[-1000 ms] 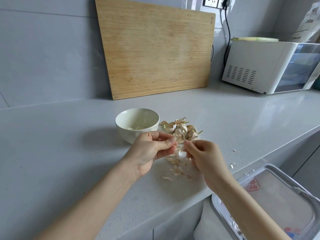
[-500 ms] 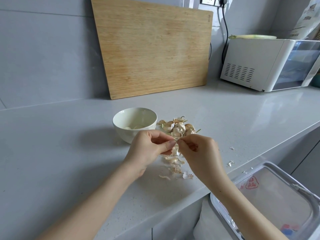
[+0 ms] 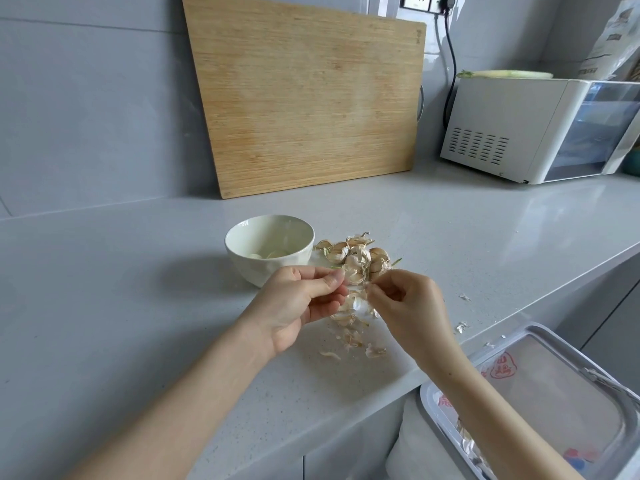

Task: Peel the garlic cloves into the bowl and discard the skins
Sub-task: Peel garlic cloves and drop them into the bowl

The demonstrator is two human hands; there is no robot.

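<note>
A cream bowl (image 3: 242, 237) stands on the grey counter with a few peeled cloves at its bottom. Right of it lies a heap of unpeeled garlic cloves (image 3: 356, 254). In front of the heap my left hand (image 3: 294, 306) and my right hand (image 3: 412, 306) meet over one garlic clove (image 3: 356, 301). My left fingers and thumb grip the clove; my right thumb and finger pinch its papery skin. Loose skins (image 3: 353, 341) lie on the counter below my hands.
A bin (image 3: 540, 386) lined with a bag stands open below the counter's front edge at the right. A wooden cutting board (image 3: 304, 95) leans on the wall behind. A white appliance (image 3: 512, 129) sits at the back right. Skin scraps (image 3: 462, 327) lie near the edge.
Both hands stayed together on the clove above the skins. My right fingers shifted upward on the clove, and a few more skin bits lie on the counter.
</note>
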